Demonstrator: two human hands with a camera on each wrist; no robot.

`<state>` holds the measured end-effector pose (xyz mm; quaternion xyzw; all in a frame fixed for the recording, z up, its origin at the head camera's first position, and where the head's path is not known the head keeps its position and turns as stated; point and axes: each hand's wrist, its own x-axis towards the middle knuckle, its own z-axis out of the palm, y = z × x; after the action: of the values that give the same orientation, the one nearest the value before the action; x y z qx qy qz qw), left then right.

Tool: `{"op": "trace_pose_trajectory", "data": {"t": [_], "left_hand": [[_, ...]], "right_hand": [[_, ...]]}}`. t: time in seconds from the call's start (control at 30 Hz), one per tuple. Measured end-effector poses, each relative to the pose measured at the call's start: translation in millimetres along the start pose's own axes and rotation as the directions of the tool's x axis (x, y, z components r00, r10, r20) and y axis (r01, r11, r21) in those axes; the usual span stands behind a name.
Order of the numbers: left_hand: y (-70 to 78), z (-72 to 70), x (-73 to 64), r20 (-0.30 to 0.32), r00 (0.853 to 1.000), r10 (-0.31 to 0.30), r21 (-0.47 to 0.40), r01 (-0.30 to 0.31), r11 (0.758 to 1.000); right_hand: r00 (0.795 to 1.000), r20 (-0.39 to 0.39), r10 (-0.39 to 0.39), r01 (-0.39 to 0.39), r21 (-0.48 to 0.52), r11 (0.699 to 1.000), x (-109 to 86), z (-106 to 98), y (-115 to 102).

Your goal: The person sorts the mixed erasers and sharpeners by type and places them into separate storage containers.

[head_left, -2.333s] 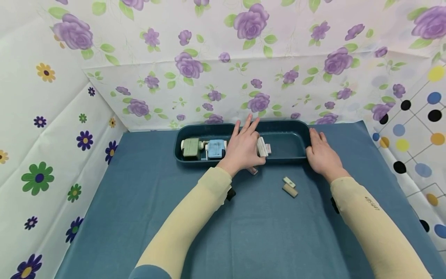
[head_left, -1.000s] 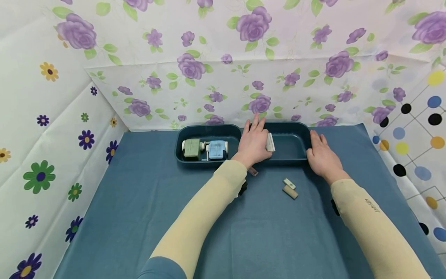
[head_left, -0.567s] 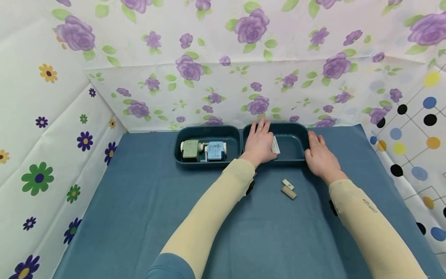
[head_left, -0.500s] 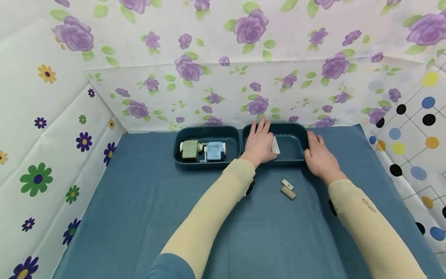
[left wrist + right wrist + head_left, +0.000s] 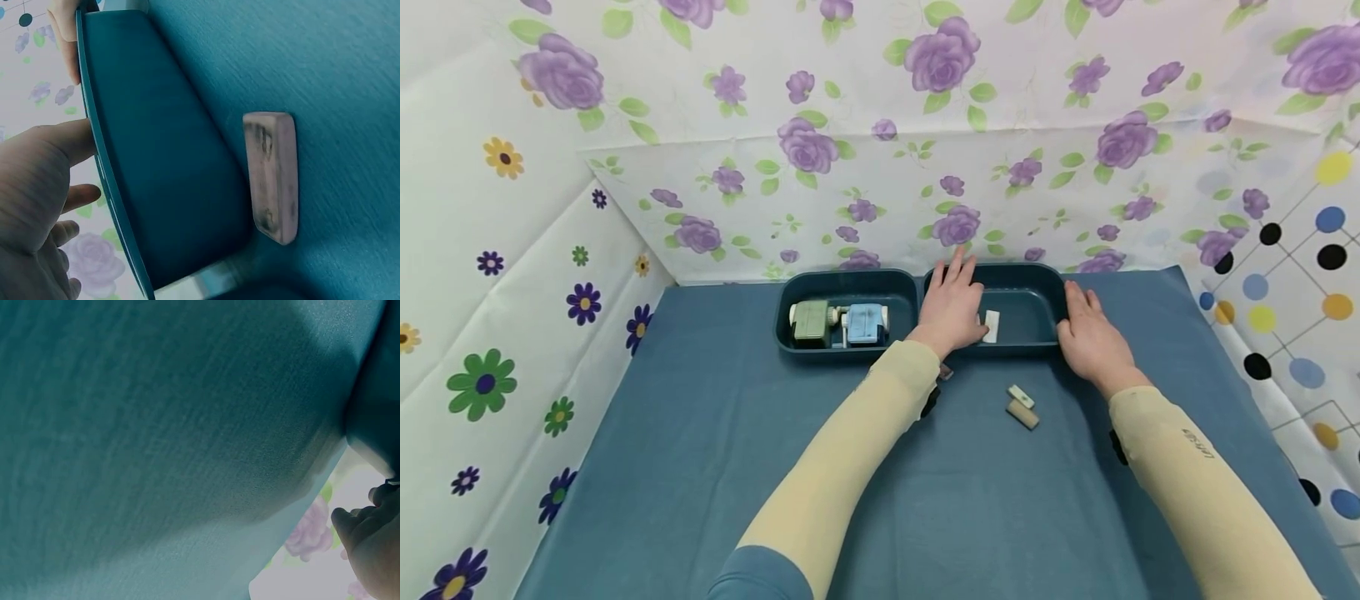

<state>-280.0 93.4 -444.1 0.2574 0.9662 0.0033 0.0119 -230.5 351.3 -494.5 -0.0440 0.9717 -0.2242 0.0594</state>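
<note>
My left hand (image 5: 950, 317) reaches into the right compartment of a dark teal two-part tray (image 5: 1028, 310), fingers spread, thumb inside the rim. Beside the thumb a white block (image 5: 992, 326) lies in the compartment; a second pale bit is mostly covered by the hand. In the left wrist view the thumb (image 5: 75, 140) crosses the rim, and what the fingertips touch is hidden. My right hand (image 5: 1097, 340) rests against the tray's right end with straight fingers. A smudged pinkish eraser (image 5: 272, 175) lies on the cloth by the tray's front wall.
In the left compartment sit a green boxy item (image 5: 811, 321) and a light blue one (image 5: 866, 322), both with white knobs. An off-white block (image 5: 1021, 396) and a tan block (image 5: 1022, 414) lie on the blue cloth in front. Patterned sheets (image 5: 805, 200) stand behind and at the sides.
My left hand moved right within the tray with a white stack, then drew slightly back left. A white block now lies apart from the thumb. My right hand stays at the tray's end.
</note>
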Motion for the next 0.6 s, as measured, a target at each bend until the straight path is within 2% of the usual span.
{"op": "trace_pose_trajectory", "data": {"t": [0.3,0.6], "left_hand": [[-8.0,4.0,-4.8,-0.017,1.0,0.001,-0.037,-0.002,0.999],[-15.0,4.4,-12.1,-0.06,0.998,0.007,-0.075,-0.012,0.997]], "right_hand": [[1.0,0.001,0.002,-0.002,-0.002,1.0,-1.3,-0.7,-1.8],[1.0,0.006,0.002,-0.002,-0.014,1.0,0.1,-0.1,-0.2]]}}
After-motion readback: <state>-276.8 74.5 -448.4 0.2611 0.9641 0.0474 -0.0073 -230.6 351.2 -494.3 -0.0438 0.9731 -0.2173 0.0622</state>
